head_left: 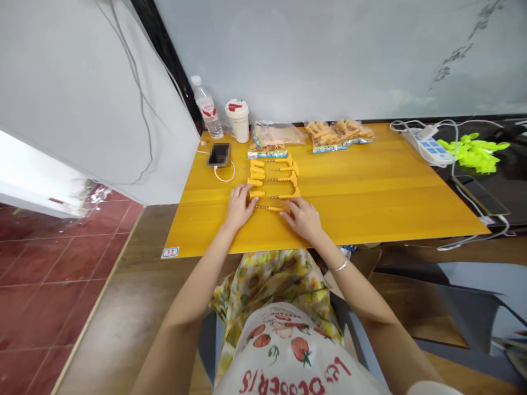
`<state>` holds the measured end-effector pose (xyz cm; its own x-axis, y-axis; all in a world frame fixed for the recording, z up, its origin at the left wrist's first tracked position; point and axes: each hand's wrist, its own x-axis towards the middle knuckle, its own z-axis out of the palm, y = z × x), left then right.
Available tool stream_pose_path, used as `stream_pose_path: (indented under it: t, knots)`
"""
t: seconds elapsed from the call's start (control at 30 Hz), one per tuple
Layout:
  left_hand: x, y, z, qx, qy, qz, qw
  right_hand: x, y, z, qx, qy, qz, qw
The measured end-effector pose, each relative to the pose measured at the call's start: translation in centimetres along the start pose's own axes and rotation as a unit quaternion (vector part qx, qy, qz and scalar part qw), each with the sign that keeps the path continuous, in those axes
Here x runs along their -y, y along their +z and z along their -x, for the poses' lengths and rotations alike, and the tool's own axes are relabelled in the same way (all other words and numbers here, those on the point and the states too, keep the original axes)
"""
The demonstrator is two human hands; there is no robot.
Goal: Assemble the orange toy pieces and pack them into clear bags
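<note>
My left hand (240, 209) rests on the table at the left of the laid-out pieces, thumb and fingers apart, its fingertips beside a short yellow piece (257, 193). My right hand (303, 218) has its thumb and fingers at the right end of the nearest yellow piece with a silver, chain-like or twisted part (272, 208), whose right end they cover. Above it lie several similar yellow hook-ended pieces (293, 180) in a column, silver parts pointing left. More short yellow pieces (257, 169) line up left of them. Their exact kind is unclear.
Clear packets with yellow pieces (325, 136) and a flatter clear packet (280, 134) lie along the back. A water bottle (209, 112), a lidded cup (239, 122) and a cabled device (219, 154) stand left. Right are a power strip (430, 147), bright green items (473, 153) and a phone (480, 195).
</note>
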<state>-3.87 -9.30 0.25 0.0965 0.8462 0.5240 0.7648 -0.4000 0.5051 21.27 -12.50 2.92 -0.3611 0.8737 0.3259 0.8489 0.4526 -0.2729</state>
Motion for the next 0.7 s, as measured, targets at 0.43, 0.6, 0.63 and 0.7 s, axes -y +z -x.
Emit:
stream_pose_path:
  t: [0.43,0.6,0.63,0.7]
  knots:
    - [-1.4,-1.1,4.4,0.017,-0.119,0.189,0.975,1.1,0.7,2.3,0.001,0.108,-0.022,0.994]
    - [-1.2,-0.9,5.2,0.012,-0.136,0.222,0.965,-0.1,2.0,2.6,-0.091,0.088,-0.092,0.988]
    - [-1.2,-0.9,5.2,0.013,-0.134,0.224,0.965,-0.2,2.2,2.6,-0.102,0.085,-0.098,0.986]
    - [-1.2,-0.9,5.1,0.017,-0.127,0.225,0.966,-0.3,2.4,2.4,-0.116,0.075,-0.105,0.985]
